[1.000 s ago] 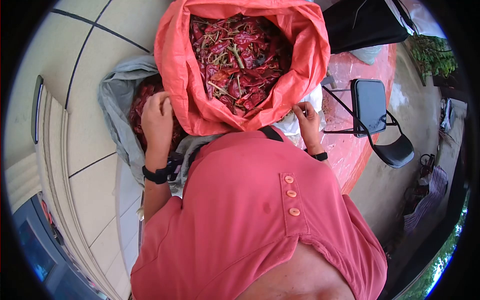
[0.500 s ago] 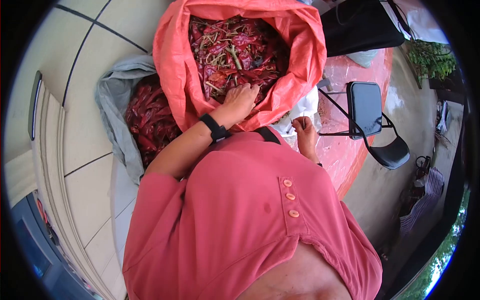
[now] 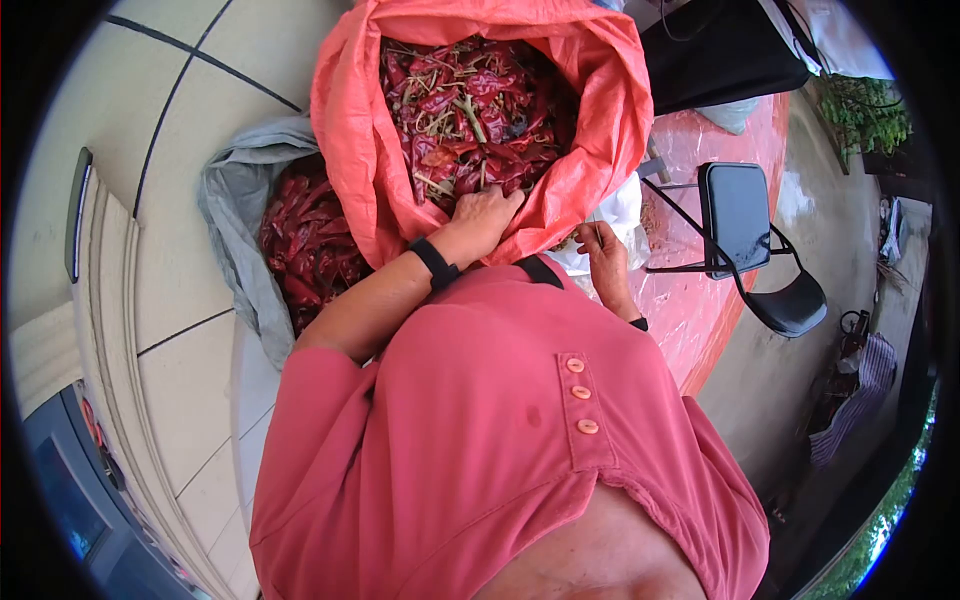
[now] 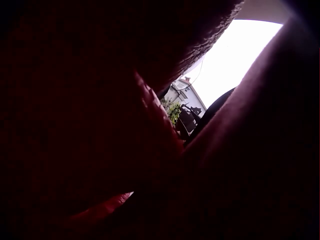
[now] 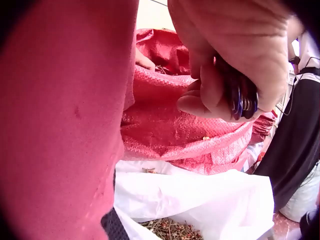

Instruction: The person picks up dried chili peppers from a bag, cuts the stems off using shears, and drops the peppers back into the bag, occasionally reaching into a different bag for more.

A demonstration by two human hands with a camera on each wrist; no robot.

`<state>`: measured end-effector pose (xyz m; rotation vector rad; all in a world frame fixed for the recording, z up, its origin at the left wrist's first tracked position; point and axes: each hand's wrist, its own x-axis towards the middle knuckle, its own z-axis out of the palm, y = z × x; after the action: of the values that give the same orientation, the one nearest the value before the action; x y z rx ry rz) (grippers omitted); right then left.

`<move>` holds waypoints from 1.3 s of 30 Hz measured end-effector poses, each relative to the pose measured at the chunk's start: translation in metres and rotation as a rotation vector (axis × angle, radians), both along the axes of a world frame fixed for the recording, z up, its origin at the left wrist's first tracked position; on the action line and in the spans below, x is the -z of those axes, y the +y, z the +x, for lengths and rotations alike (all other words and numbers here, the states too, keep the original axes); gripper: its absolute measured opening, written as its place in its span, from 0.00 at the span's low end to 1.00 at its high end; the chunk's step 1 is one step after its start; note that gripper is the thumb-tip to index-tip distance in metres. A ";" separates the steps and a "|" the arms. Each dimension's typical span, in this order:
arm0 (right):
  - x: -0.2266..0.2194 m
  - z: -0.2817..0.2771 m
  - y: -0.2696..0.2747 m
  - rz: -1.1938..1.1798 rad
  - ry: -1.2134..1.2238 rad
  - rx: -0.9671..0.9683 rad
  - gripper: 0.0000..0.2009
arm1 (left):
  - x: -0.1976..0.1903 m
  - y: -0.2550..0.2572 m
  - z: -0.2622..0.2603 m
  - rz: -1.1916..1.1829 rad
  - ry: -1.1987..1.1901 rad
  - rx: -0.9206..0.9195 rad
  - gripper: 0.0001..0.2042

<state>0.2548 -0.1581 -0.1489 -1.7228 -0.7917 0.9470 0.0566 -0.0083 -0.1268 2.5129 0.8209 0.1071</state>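
Observation:
A large red woven sack point(image 3: 350, 120), full of dried red chili peppers point(image 3: 490, 90) and stem bits, stands in front of the body. My left hand point(image 3: 480, 218) reaches over its near rim, with its fingertips down at the peppers. I cannot tell whether those fingers grip one. Beside the sack on the right, my right hand point(image 3: 606, 262) curls around a small dark blue hand tool point(image 5: 242, 97) with a metal coil; its other end is hidden in the palm. Below this hand a white bag point(image 5: 230, 200) holds small stem pieces point(image 5: 175, 230).
At the left, a grey sack point(image 3: 225, 220) holds more red peppers point(image 3: 310, 250). On the right stand a black folding chair point(image 3: 735, 215) and a reddish plastic sheet point(image 3: 690, 330). A black cloth-like item point(image 3: 715, 55) lies at the back right. Pale tiles point(image 3: 180, 260) cover the left floor.
My left hand has moved from the grey sack to the red sack, then drawn slightly back toward its near rim. The right hand has stayed beside the red sack, raised a little.

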 end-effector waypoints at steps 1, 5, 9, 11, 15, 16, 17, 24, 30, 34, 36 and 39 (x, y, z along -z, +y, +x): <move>-0.002 0.001 0.002 0.022 -0.004 0.011 0.09 | 0.001 0.000 -0.001 -0.020 0.010 -0.012 0.08; -0.030 0.003 0.015 0.070 0.048 -0.011 0.06 | -0.029 0.014 -0.012 -0.310 -0.133 -0.162 0.09; -0.075 -0.005 0.040 0.060 0.207 -0.107 0.05 | -0.059 0.035 -0.020 -1.179 -0.543 -0.494 0.08; -0.097 -0.012 0.055 0.097 0.257 -0.196 0.09 | -0.073 0.034 -0.023 -1.386 -0.796 -0.488 0.08; -0.133 -0.034 0.078 0.206 0.273 -0.260 0.12 | -0.079 0.032 -0.023 -1.435 -0.851 -0.441 0.08; -0.133 -0.036 0.082 0.225 0.255 -0.270 0.11 | -0.079 0.032 -0.023 -1.439 -0.854 -0.434 0.07; -0.132 -0.037 0.085 0.243 0.237 -0.280 0.11 | -0.080 0.032 -0.023 -1.445 -0.857 -0.428 0.07; -0.123 -0.044 0.099 0.302 -0.037 -0.278 0.07 | -0.075 0.029 -0.020 -0.818 -0.784 -0.254 0.24; -0.128 -0.046 0.104 0.450 -0.206 -0.388 0.07 | -0.092 0.035 -0.016 -0.918 -0.404 -0.151 0.20; -0.126 -0.048 0.104 0.547 -0.409 -0.460 0.07 | -0.090 0.026 -0.016 -0.721 -0.446 -0.121 0.15; -0.124 -0.050 0.103 0.560 -0.565 -0.499 0.06 | -0.096 0.022 -0.015 -0.752 -0.305 -0.121 0.12; -0.125 -0.056 0.096 0.343 -0.135 -0.408 0.03 | -0.104 0.021 -0.019 -0.815 -0.236 -0.105 0.11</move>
<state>0.1984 -0.0622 -0.0235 -1.3596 -1.3473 0.9016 0.0378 0.0122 -0.0228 1.6580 0.7082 0.0798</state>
